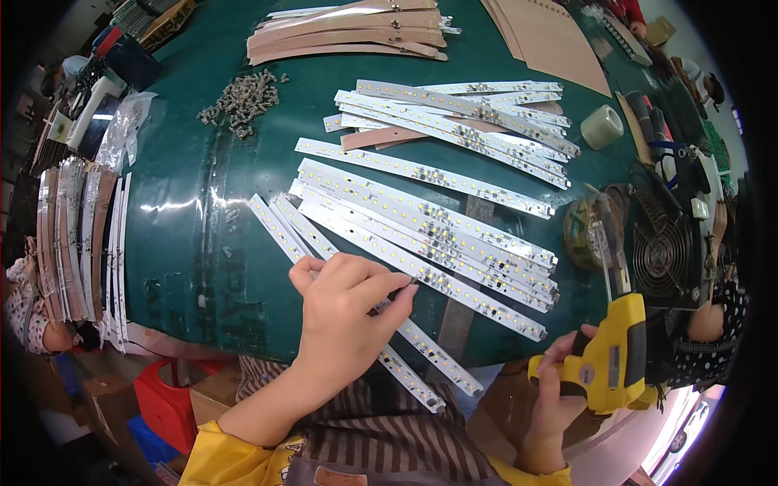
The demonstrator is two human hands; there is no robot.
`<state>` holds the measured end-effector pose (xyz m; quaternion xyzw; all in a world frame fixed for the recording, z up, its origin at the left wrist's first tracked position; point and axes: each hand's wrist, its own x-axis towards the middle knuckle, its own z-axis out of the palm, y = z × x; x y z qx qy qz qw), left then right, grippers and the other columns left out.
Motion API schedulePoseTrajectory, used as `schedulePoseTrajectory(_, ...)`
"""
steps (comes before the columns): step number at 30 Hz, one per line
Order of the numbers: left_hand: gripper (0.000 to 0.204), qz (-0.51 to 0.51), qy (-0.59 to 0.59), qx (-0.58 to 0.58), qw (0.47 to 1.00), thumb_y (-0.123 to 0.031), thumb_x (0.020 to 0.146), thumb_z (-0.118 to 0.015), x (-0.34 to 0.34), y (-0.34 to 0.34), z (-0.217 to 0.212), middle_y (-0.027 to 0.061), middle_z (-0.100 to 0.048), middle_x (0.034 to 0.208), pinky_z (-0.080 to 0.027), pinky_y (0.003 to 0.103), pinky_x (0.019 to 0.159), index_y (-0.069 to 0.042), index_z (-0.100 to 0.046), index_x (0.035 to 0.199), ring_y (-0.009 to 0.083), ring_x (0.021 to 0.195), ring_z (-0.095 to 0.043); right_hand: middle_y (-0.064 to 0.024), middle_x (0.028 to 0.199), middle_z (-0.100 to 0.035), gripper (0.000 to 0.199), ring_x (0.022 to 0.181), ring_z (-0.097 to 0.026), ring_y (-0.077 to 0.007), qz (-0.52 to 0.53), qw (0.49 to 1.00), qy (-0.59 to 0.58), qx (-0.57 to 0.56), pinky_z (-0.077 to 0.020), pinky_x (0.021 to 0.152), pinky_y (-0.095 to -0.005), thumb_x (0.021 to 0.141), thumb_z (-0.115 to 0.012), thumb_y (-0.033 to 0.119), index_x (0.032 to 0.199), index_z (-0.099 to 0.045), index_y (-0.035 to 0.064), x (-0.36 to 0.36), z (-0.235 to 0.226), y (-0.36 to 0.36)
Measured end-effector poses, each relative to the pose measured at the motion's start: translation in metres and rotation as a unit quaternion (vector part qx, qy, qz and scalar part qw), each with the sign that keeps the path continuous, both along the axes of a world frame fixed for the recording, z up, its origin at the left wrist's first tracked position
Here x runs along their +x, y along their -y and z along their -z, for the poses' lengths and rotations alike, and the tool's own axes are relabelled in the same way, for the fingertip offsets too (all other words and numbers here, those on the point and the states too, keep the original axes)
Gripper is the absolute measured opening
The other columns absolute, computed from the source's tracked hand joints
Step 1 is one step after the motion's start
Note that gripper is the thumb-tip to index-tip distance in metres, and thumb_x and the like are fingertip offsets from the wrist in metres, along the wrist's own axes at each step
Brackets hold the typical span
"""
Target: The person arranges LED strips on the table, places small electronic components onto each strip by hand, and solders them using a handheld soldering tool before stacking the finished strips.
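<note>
Nearest, right hand [553,393] wrapped round the handle of a yellow gun-shaped tool [612,360]. Left hand [344,304] over two LED strips [442,359] overhanging the green table's [190,283] edge; thumb and forefinger pinch something too tiny to identify. Strips probably light, thin, springy, components fragile: grip by the long edges. Farther, fanned strips [421,220], then heaped small metal parts [243,101].
</note>
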<state>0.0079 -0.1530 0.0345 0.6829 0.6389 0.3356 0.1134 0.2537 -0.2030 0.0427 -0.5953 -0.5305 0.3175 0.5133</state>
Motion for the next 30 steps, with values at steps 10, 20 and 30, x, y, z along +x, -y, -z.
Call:
schedulePoseTrajectory(10,0.014,0.018,0.004,-0.018,1.0,-0.015,0.069,-0.079,-0.003,0.005,-0.007,-0.0031,-0.061,0.084,-0.029,0.042,0.085,-0.013,-0.07,0.08,0.0182,0.094,-0.055,-0.0101,0.106,-0.054,0.048,0.097,-0.052,-0.0163,-0.031,0.989,0.142,-0.034,-0.0416,0.09,-0.0305,0.077,-0.068,-0.005,0.12,-0.046,-0.001,0.003,0.012,0.01)
schedulePoseTrajectory(20,0.013,-0.047,0.067,-0.033,0.996,-0.012,0.077,-0.072,-0.083,-0.048,-0.026,0.0136,-0.071,0.083,-0.053,0.033,0.071,-0.001,-0.073,0.085,0.0257,0.077,-0.07,-0.0085,0.094,-0.054,0.043,0.094,-0.056,-0.0194,-0.068,0.988,0.114,-0.081,-0.044,0.086,-0.0329,0.079,-0.068,-0.009,0.115,-0.046,-0.0005,0.0,0.012,0.014)
schedulePoseTrajectory(30,0.016,-0.186,-0.191,0.102,0.958,-0.021,0.075,-0.077,-0.157,-0.104,0.014,0.0048,-0.066,0.084,-0.037,0.038,0.083,-0.009,-0.073,0.086,0.0234,0.086,-0.06,-0.0097,0.101,-0.055,0.035,0.092,-0.054,-0.0162,-0.079,0.975,0.073,-0.195,-0.0422,0.086,-0.0297,0.08,-0.068,-0.005,0.106,-0.046,0.003,-0.01,0.004,0.029)
